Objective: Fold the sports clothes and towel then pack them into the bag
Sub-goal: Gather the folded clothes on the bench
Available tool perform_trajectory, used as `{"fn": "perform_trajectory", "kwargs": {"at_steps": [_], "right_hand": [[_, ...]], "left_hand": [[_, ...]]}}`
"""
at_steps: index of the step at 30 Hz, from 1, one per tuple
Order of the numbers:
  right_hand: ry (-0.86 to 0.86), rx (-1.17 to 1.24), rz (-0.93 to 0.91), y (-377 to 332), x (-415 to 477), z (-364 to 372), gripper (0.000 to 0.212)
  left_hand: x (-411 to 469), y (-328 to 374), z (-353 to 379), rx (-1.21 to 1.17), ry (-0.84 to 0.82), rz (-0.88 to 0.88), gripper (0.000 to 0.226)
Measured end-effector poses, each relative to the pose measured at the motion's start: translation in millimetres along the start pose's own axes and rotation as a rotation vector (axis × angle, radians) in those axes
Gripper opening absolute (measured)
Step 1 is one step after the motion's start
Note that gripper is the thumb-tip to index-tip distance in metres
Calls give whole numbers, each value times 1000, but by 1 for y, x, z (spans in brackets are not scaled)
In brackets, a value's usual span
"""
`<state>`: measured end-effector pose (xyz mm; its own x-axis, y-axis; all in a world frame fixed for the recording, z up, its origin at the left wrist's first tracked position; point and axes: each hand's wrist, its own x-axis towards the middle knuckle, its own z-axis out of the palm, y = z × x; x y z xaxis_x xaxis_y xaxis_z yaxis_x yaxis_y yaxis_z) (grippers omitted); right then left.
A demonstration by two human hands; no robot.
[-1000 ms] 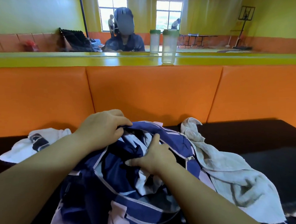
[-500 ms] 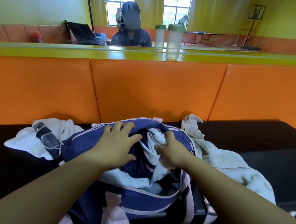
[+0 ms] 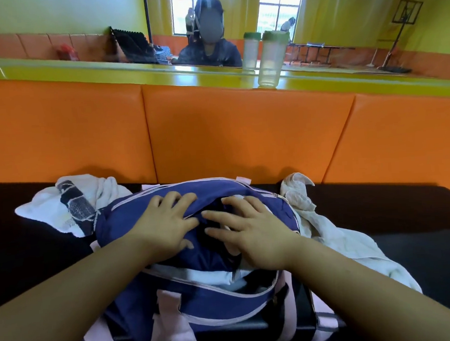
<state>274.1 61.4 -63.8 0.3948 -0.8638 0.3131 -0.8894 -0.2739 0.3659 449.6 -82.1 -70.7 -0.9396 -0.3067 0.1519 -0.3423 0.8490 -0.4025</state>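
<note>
A navy bag (image 3: pixel 132 223) with pale pink trim and straps sits on the black bench in front of me, its top opening stuffed with navy and white clothing (image 3: pixel 220 277). My left hand (image 3: pixel 166 224) presses flat on the bag's upper flap, fingers spread. My right hand (image 3: pixel 251 229) lies with straight fingers on the clothing in the opening. A white garment with dark patterned patches (image 3: pixel 65 203) lies to the bag's left. An off-white towel (image 3: pixel 336 240) is crumpled to the bag's right.
The black bench (image 3: pixel 395 212) runs left to right, backed by orange padded panels (image 3: pixel 242 132). A green ledge (image 3: pixel 107 74) above holds a clear shaker bottle (image 3: pixel 271 59) before a mirror that reflects a person and the room.
Both hands have flattened onto the bag and pushed the clothing down into it. The bag's flap has come further over the opening.
</note>
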Motion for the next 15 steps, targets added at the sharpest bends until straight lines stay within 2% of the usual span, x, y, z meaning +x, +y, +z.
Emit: {"fn": "perform_trajectory", "kwargs": {"at_steps": [2, 5, 10, 13, 15], "right_hand": [[-209, -44, 26, 9, 0, 3, 46], [-372, 78, 154, 23, -13, 5, 46], [-400, 322, 341, 26, -34, 2, 64], [-459, 476, 394, 28, -34, -9, 67], [-465, 432, 370, 25, -35, -10, 69]], "left_hand": [[-2, -2, -3, 19, -12, 23, 44], [-4, -6, -2, 66, -99, 23, 35], [-6, -11, 2, 103, -134, 57, 29], [0, -7, -2, 78, -120, 78, 39], [4, -2, -3, 60, -115, 52, 49]]}}
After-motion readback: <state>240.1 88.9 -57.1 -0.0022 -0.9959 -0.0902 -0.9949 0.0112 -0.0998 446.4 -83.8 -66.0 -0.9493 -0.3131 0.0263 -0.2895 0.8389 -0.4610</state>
